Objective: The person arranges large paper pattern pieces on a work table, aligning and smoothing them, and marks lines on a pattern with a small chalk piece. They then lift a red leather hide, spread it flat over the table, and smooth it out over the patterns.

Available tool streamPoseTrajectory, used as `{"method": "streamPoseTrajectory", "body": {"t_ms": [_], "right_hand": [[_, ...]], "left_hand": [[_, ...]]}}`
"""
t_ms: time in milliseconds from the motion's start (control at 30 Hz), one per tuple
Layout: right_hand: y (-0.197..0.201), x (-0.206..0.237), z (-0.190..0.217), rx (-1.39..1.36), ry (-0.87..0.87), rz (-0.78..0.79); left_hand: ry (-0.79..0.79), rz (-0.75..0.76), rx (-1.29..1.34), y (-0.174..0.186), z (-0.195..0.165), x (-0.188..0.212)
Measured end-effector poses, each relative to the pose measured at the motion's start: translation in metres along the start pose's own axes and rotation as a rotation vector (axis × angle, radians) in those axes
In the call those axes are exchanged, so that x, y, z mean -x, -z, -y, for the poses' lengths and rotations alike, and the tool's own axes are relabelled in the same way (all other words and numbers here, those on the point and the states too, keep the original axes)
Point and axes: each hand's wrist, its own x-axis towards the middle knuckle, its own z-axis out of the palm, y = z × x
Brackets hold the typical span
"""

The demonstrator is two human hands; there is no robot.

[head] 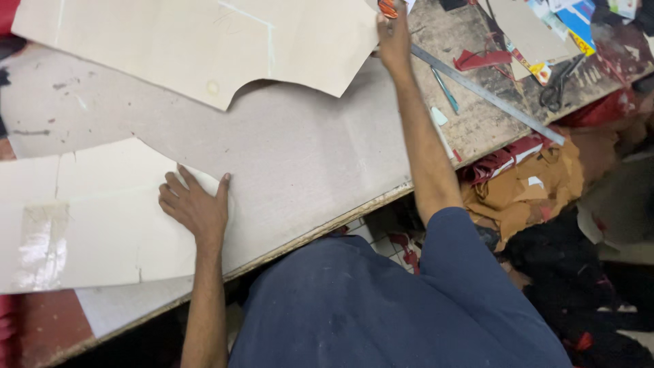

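Observation:
My left hand (pixel 195 204) lies flat, fingers spread, on the edge of a cream card pattern piece (pixel 82 225) at the near left of the table. My right hand (pixel 394 41) reaches far across the table to the corner of a second cream pattern piece (pixel 204 41), which has a curved notch cut into its near edge. Its fingers close on something with an orange-red part (pixel 387 8) at the frame's top; what it is I cannot tell. Both pieces rest on a large grey-beige sheet (pixel 300 150) spread over the table.
A long metal ruler (pixel 487 95) lies diagonally to the right of my right arm. Black scissors (pixel 558 85), a teal pen (pixel 446 90), red scraps and coloured cards litter the far right. Tan and red leather offcuts (pixel 531 187) are heaped below the table edge (pixel 327 228).

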Motion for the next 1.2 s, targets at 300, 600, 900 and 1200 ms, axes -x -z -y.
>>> {"method": "streamPoseTrajectory", "body": {"t_ms": [300, 600, 900, 1200], "right_hand": [[0.164, 0.095, -0.189, 0.911, 0.218, 0.401], [0.193, 0.084, -0.273, 0.569, 0.039, 0.321], [0.159, 0.109, -0.234, 0.185, -0.061, 0.374], [0.113, 0.149, -0.166, -0.01, -0.061, 0.672]], "left_hand": [[0.306, 0.097, -0.033, -0.032, -0.03, -0.006], [0.337, -0.009, -0.07, -0.039, -0.039, -0.006], [0.317, 0.429, -0.043, -0.001, -0.042, 0.029], [0.169, 0.404, -0.311, 0.018, -0.042, 0.059]]}}
